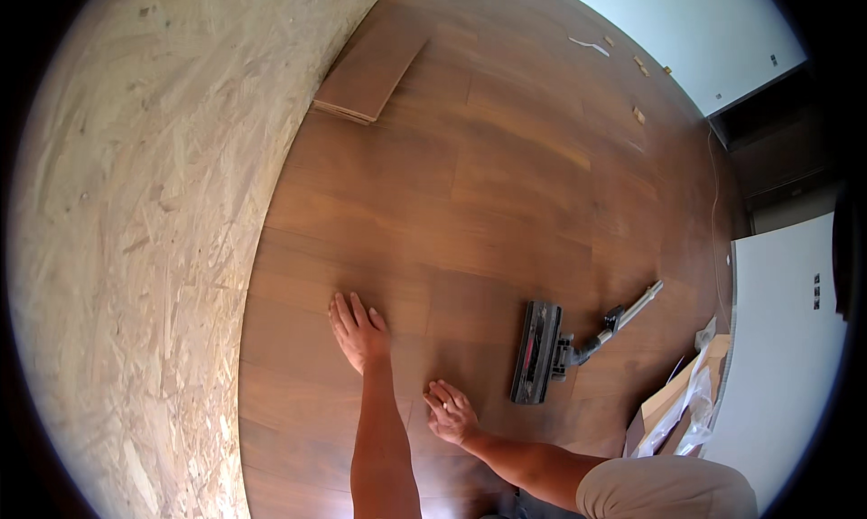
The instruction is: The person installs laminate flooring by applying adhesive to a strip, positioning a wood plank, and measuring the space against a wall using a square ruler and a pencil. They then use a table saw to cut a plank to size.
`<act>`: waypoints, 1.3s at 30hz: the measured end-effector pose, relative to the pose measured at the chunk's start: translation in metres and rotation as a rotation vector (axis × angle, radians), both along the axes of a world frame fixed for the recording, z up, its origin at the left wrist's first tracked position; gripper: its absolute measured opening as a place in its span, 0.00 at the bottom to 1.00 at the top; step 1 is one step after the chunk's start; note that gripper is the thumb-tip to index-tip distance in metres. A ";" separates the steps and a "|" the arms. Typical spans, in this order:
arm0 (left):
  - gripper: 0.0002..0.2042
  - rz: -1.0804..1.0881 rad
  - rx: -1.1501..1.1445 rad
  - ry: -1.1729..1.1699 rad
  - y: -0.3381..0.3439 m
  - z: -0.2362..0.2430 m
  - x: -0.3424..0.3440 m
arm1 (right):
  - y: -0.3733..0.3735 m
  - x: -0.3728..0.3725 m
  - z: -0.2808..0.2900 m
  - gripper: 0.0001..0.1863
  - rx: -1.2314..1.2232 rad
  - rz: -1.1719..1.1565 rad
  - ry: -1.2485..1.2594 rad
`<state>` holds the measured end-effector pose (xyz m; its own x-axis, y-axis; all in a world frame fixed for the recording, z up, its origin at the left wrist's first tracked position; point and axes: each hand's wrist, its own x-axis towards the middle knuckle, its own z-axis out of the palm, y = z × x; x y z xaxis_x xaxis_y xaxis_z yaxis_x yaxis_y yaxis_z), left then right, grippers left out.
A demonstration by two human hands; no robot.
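My left hand [359, 337] lies on the brown plank floor [492, 203] with its fingers spread, near the edge of the pale chipboard sheet [135, 203]. Lower and to its right, my right hand [452, 412] rests on the planks with slightly bent fingers and a ring on one finger. Neither hand appears to hold anything. To the right of my right hand lies a black vacuum floor head [536, 352] with a metal tube [646, 296] angled toward the upper right.
Stacked planks [368, 72] lie beside the chipboard at the top. Small wood blocks [638, 115] and a white strip [589, 46] are farther off. Cardboard and plastic wrapping [695, 394] lean by the right-hand white wall [781, 338]; a thin cable [715, 194] runs nearby, below a dark opening [768, 113].
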<state>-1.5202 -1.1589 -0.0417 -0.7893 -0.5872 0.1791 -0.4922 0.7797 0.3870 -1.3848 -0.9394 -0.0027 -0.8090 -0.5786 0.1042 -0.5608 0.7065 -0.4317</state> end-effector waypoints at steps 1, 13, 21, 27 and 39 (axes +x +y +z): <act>0.23 -0.010 0.025 -0.048 0.003 -0.002 0.003 | 0.001 0.002 -0.001 0.28 -0.001 -0.009 -0.011; 0.24 -0.015 0.008 -0.101 -0.004 0.001 0.001 | -0.168 -0.436 -0.003 0.10 -0.587 -0.345 0.105; 0.25 -0.013 0.001 -0.094 -0.003 0.001 -0.001 | -0.248 -0.613 0.045 0.33 -0.852 -0.800 -1.096; 0.25 -0.023 0.023 -0.077 -0.003 0.003 -0.001 | -0.226 -0.641 0.039 0.34 -0.755 -0.893 -0.876; 0.24 -0.019 -0.013 -0.103 0.001 0.000 0.002 | -0.101 -0.613 0.088 0.41 -0.595 -0.700 -0.628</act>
<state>-1.5184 -1.1578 -0.0419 -0.8150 -0.5701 0.1036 -0.5141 0.7940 0.3246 -1.9976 -1.0407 0.0849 -0.9436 0.0322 -0.3294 0.3177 0.3675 -0.8741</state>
